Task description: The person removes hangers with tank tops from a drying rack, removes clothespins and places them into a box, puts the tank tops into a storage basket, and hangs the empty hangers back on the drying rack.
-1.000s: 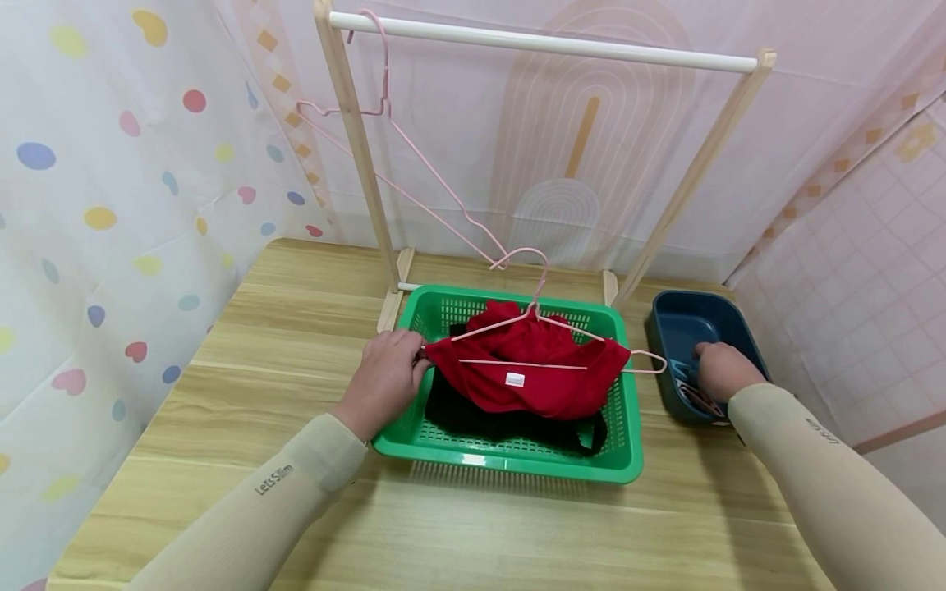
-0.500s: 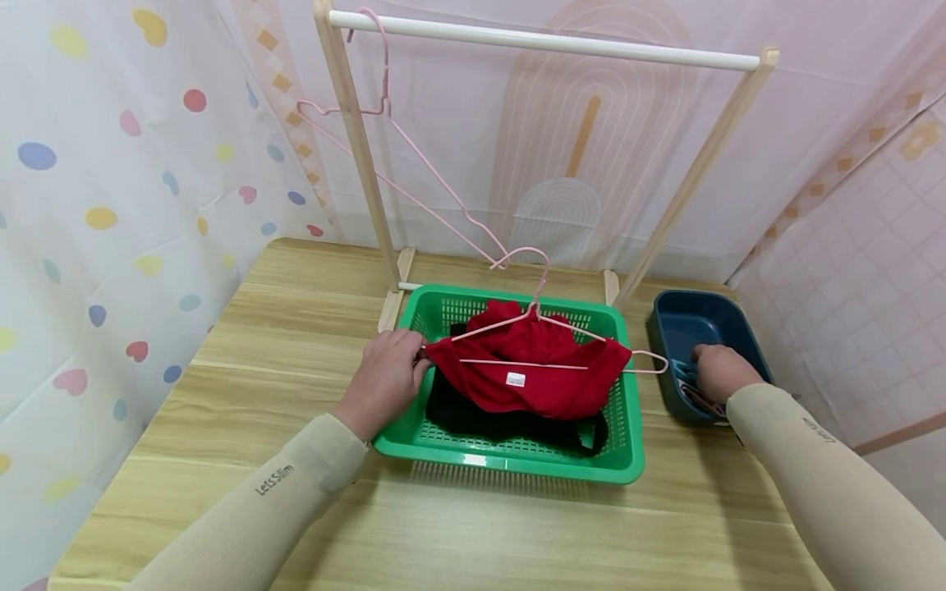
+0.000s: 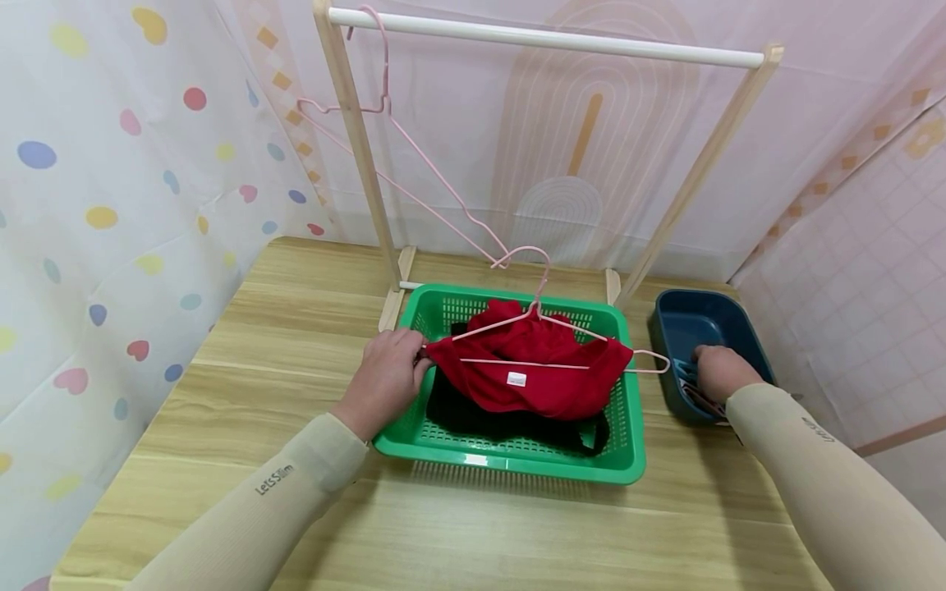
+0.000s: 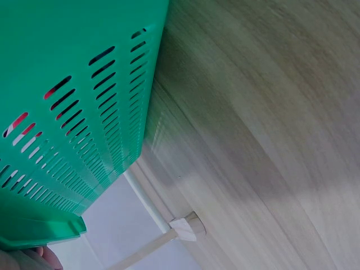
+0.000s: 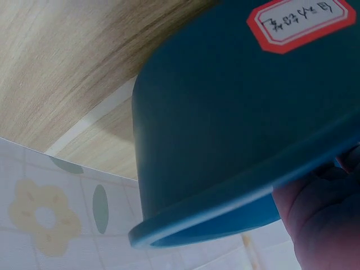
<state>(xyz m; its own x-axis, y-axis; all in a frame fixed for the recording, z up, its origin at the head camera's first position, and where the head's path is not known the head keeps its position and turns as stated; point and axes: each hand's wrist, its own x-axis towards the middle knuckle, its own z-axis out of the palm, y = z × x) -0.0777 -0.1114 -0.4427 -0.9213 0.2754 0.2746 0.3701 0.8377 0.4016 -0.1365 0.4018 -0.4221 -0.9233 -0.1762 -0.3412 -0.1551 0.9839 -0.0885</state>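
Note:
My left hand [image 3: 387, 377] pinches the left end of a pink clothes hanger [image 3: 538, 309] at the edge of the green basket. A red sleeveless top [image 3: 539, 394] with a white neck label is on this hanger, its straps over both ends, lying in the basket on a black garment [image 3: 480, 423]. The hanger's right end sticks out past the basket rim. My right hand [image 3: 724, 373] reaches down into a dark blue bin [image 3: 687, 316] where several small clips [image 3: 691, 394] lie. Its fingertips are hidden, so what they hold cannot be told. In the right wrist view the bin's wall [image 5: 236, 129] hides them too.
The green basket [image 3: 510, 468] stands mid-table. Behind it rises a wooden rack with a white rod [image 3: 547, 37]. A second pink hanger [image 3: 436, 164] hangs from the rod's left end. Fabric backdrops enclose the wooden table [image 3: 296, 312] at the left, back and right.

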